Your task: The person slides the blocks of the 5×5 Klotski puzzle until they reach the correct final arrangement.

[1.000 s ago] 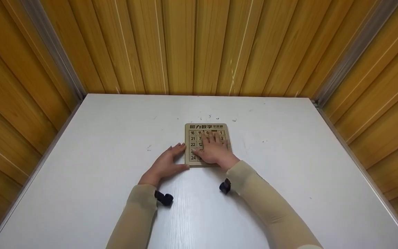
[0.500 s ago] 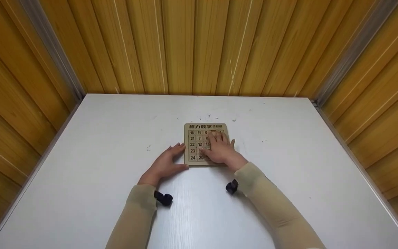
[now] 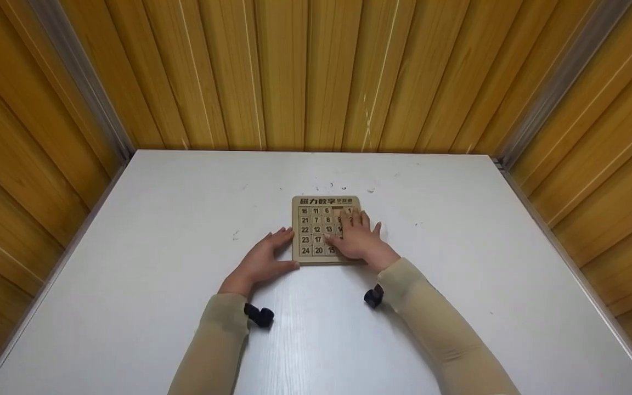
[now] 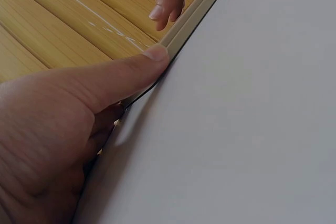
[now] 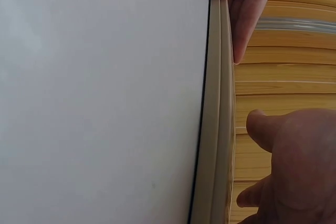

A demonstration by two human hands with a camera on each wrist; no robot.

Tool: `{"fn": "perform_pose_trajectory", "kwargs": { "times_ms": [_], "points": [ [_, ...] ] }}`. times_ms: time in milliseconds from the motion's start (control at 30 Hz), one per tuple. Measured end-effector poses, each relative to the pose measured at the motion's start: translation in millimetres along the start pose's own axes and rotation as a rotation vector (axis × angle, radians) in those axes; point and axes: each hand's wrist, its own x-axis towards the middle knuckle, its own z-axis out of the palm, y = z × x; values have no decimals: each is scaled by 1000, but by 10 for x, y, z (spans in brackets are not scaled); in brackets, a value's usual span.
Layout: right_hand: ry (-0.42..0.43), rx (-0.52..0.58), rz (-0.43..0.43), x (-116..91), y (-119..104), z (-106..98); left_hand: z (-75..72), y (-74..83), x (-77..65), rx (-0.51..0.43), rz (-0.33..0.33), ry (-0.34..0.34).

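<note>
A beige number sliding puzzle [image 3: 317, 230] lies flat on the white table, with dark lettering along its top. The vacant slot [image 3: 337, 208] is in its top row, between the 6 and the 1. My left hand [image 3: 264, 260] braces its near-left corner, fingers straight along the left side and thumb against the near edge, as the left wrist view also shows. My right hand [image 3: 361, 241] is over the right columns with its fingers spread, hiding several tiles. In the right wrist view its thumb [image 5: 260, 127] shows above the puzzle's edge; I cannot tell which fingertips touch tiles.
The white table [image 3: 436, 219] extends around the puzzle on all sides, with small dark marks behind it. Yellow wood-look panels [image 3: 283, 71] stand at the back and both sides. A small black camera sits on each wrist [image 3: 261, 316].
My right hand has slid rightward across the puzzle, uncovering middle-column tiles and the vacant top-row slot. The left hand and the puzzle have stayed in place.
</note>
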Motion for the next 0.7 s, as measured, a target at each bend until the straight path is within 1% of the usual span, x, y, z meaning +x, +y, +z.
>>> {"fn": "perform_pose_trajectory", "kwargs": {
  "times_ms": [333,567,700],
  "points": [
    [-7,-13,-13,13,-67,24,9,-25,8,15,1,0],
    [26,-67,-51,47,-172,75,9,-20,9,6,4,7],
    [27,-64,-67,46,-173,74,5,-3,-1,-9,5,6]
  ]
}}
